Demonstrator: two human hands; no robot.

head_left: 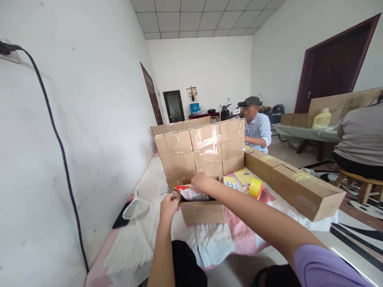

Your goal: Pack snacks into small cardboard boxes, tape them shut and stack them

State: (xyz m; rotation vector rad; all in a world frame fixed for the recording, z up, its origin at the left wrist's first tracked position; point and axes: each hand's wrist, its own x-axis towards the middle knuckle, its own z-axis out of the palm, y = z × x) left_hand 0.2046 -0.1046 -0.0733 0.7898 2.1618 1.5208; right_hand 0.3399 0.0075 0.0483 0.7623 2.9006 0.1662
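A small open cardboard box (204,214) stands on the cloth in front of me. Inside it lies a white plastic bag (191,194) with a red printed end. My left hand (170,204) is closed at the box's left edge, fingertips pinching the cardboard there. Over the box's far side is my right hand (201,182), its fingers curled downward above the bag. What those fingers hold, if anything, is hidden. Beyond the hands rises a wall of stacked, taped cardboard boxes (206,143).
A yellow tape roll (255,187), a yellow booklet (243,176) and a blue-white grid-patterned item (230,182) lie right of the box. Long cartons (299,187) edge the table's right side. A white racket-shaped item (136,208) lies left. Two other people (259,127) sit beyond.
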